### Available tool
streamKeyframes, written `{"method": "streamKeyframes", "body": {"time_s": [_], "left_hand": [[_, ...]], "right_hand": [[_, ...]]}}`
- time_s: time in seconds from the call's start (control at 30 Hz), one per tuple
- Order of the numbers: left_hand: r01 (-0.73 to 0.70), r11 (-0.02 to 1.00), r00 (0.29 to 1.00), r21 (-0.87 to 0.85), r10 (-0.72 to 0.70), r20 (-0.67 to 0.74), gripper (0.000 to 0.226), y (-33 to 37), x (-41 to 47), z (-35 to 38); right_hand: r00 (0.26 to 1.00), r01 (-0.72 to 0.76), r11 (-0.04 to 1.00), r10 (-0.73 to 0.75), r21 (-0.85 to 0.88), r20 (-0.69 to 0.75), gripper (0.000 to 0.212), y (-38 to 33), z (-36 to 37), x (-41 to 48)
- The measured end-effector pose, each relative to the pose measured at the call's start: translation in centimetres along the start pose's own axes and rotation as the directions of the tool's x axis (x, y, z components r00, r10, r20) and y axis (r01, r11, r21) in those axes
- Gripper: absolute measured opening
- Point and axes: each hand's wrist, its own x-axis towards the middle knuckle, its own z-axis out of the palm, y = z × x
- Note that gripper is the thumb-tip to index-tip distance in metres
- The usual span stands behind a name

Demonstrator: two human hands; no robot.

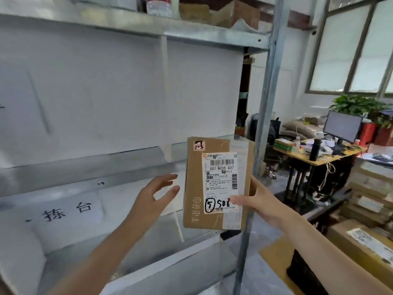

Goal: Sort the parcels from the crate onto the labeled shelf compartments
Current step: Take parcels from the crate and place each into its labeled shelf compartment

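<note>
Right hand [258, 204] pinches the parcel [217, 184] upright before the shelf [136, 165], thumb over its label; left hand [154, 193] hovers beside it, fingers spread, empty; read the circled number first, then match its compartment.

We see a metal shelf [265, 99] with flat gray boards. On the top board [127, 26] stand a clear bottle [159, 6] and some brown boxes [234, 13], side by side. Lower down there is a white sheet [70, 213] with black writing; we cannot tell if it lies flat or hangs.

Off to the right is a yellow tabletop [331, 160]. On it stand a screen [342, 126], a black flask [315, 150] and a pile of green books [282, 144], with papers near them.

The floor [268, 279] is pale, and a flat brown card [276, 252] lies on it.
</note>
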Motion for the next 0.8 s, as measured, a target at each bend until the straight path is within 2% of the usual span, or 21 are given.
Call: {"method": "streamKeyframes", "body": {"time_s": [0.1, 0.2, 0.43, 0.53, 0.7, 0.8], "left_hand": [[0.013, 1.000, 0.997, 0.014, -0.012, -0.080, 0.024, -1.4, -1.6, -5.9], [0.039, 0.999, 0.990, 0.032, -0.034, -0.138, 0.021, -2.8, -3.9, -10.9], [0.100, 0.990, 0.954, 0.098, -0.067, -0.293, 0.031, -4.7, -8.9, -20.5], [0.138, 0.984, 0.929, 0.111, -0.089, -0.360, 0.034, -5.1, -10.5, -23.4], [0.165, 0.979, 0.881, 0.118, -0.093, -0.464, 0.040, -5.4, -11.5, -26.4], [0.158, 0.979, 0.866, 0.126, -0.076, -0.495, 0.030, -5.3, -10.8, -27.6]], "right_hand": [[0.991, 0.063, 0.998, -0.061, -0.012, 0.121, 0.091, -1.2, 5.6, 2.1], [0.975, 0.104, 0.995, -0.100, -0.010, 0.197, 0.089, -2.2, 10.7, 3.8], [0.927, 0.173, 0.983, -0.184, 0.064, 0.325, 0.082, -4.9, 20.3, 7.6], [0.900, 0.212, 0.974, -0.228, 0.085, 0.371, 0.077, -6.5, 23.2, 9.2], [0.874, 0.250, 0.962, -0.274, 0.114, 0.402, 0.088, -9.3, 26.2, 12.1], [0.868, 0.270, 0.955, -0.296, 0.121, 0.399, 0.086, -10.8, 27.8, 14.5]]}}
